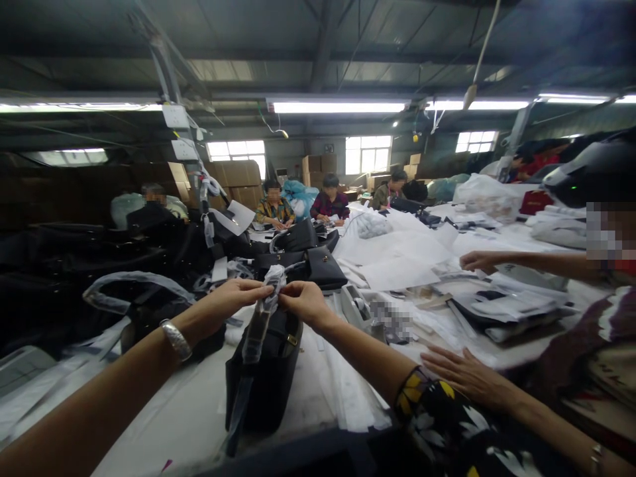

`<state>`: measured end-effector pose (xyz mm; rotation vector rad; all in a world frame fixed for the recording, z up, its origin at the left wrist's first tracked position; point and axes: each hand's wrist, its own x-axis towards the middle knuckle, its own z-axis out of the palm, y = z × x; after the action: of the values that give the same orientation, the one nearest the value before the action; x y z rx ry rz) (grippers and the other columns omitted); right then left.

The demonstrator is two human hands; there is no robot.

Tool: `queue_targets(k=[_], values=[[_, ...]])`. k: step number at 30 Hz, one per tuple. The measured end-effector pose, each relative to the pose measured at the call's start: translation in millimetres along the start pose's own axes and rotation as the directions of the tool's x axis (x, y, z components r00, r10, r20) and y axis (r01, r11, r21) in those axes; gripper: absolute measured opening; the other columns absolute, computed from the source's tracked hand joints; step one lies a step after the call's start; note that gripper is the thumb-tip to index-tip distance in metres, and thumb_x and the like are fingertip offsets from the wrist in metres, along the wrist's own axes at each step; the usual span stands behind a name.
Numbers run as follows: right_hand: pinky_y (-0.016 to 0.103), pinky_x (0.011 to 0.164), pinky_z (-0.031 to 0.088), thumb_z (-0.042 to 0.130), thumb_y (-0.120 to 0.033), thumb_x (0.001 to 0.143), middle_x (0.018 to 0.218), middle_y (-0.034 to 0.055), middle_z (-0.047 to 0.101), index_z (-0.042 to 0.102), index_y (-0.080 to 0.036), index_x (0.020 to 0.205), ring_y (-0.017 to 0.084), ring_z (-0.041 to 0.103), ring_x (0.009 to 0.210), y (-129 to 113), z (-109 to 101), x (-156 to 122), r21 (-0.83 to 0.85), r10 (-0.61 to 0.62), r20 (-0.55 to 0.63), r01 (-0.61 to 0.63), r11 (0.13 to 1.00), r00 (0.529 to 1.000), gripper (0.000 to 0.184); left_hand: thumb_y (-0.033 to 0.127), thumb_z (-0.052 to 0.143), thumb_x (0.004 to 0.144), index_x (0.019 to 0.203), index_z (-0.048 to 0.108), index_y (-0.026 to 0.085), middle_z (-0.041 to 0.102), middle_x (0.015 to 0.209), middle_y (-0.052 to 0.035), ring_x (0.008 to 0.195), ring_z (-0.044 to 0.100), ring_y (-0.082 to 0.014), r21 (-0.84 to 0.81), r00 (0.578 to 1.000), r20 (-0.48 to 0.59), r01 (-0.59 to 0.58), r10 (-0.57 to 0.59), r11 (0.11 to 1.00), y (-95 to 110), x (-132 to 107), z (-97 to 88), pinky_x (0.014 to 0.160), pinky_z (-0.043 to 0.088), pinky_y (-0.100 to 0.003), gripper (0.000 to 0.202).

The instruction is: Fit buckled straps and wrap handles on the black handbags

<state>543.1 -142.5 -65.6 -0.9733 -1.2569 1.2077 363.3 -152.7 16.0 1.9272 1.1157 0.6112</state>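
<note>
A black handbag (271, 387) with a gold-coloured clasp stands on the table in front of me. Clear plastic wrap (257, 334) covers its strap, which rises over the top of the bag. My left hand (243, 291) comes from the left, with a silver bracelet at the wrist, and pinches the bunched upper end of the wrap. From the other side my right hand (304, 301) grips the same bunched plastic between thumb and fingers. The two hands almost meet there. What lies under the fingertips is partly hidden.
Black bags (318, 265) lie just beyond my hands. A tape dispenser (355, 305) stands right of the handbag. White sheets (397, 248) cover much of the table. At right, a co-worker's hand (462, 377) rests near my forearm. More black bags (99, 265) are heaped at left.
</note>
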Motion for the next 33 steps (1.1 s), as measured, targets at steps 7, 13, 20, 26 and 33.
queue_targets(k=[7,13,20,26,33], values=[[0.019,0.059,0.051,0.082,-0.015,0.068,0.080,0.0027,0.072,0.074,-0.016,0.102,0.010,0.065,0.064,-14,-11,4,0.146,0.195,0.353,-0.260,0.954,0.915,0.035,0.058,0.062,0.080,0.091,0.078,0.018,0.076,0.092,-0.0051,0.098,0.062,-0.0290,0.048,0.998,-0.058,-0.018,0.021,0.999,3,-9,-3.7,0.090,0.039,-0.035,0.044],[0.015,0.060,0.049,0.076,-0.014,0.078,0.073,0.0006,0.071,0.073,-0.015,0.098,0.007,0.064,0.064,-4,-15,6,0.213,0.287,0.309,-0.360,0.908,0.907,0.021,0.056,0.062,0.081,0.090,0.077,0.017,0.075,0.090,-0.0039,0.092,0.063,-0.0267,0.054,0.999,-0.032,-0.040,0.042,0.998,-4,-8,0.7,0.083,0.042,-0.032,0.042],[0.016,0.061,0.049,0.068,-0.020,0.085,0.077,0.0035,0.072,0.074,-0.013,0.092,0.009,0.065,0.065,-32,-16,0,0.219,0.296,0.434,-0.419,0.881,0.851,0.012,0.053,0.056,0.086,0.088,0.077,0.019,0.073,0.084,-0.0022,0.083,0.064,-0.0242,0.309,0.974,-0.079,-0.179,0.213,0.934,-14,0,2.6,0.074,0.044,-0.028,0.040],[0.022,0.061,0.049,0.086,-0.042,0.067,0.073,0.0055,0.073,0.076,-0.011,0.078,0.013,0.063,0.062,-31,1,-8,0.207,0.203,0.185,-0.241,0.948,0.961,0.035,0.046,0.052,0.090,0.086,0.077,0.020,0.069,0.086,-0.0053,0.085,0.064,-0.0241,0.475,0.935,-0.190,-0.180,0.300,0.861,-14,-4,10.7,0.079,0.047,-0.032,0.036],[0.023,0.064,0.048,0.087,-0.048,0.060,0.076,0.0047,0.074,0.078,-0.013,0.083,0.014,0.064,0.067,-27,9,-16,0.212,0.145,0.168,-0.180,0.961,0.975,0.043,0.043,0.080,0.072,0.137,0.051,0.025,0.053,0.139,-0.0139,0.112,0.063,-0.0285,-0.323,0.883,-0.467,-0.132,-0.036,0.937,-28,-21,33.5,0.090,0.052,-0.036,0.074]])
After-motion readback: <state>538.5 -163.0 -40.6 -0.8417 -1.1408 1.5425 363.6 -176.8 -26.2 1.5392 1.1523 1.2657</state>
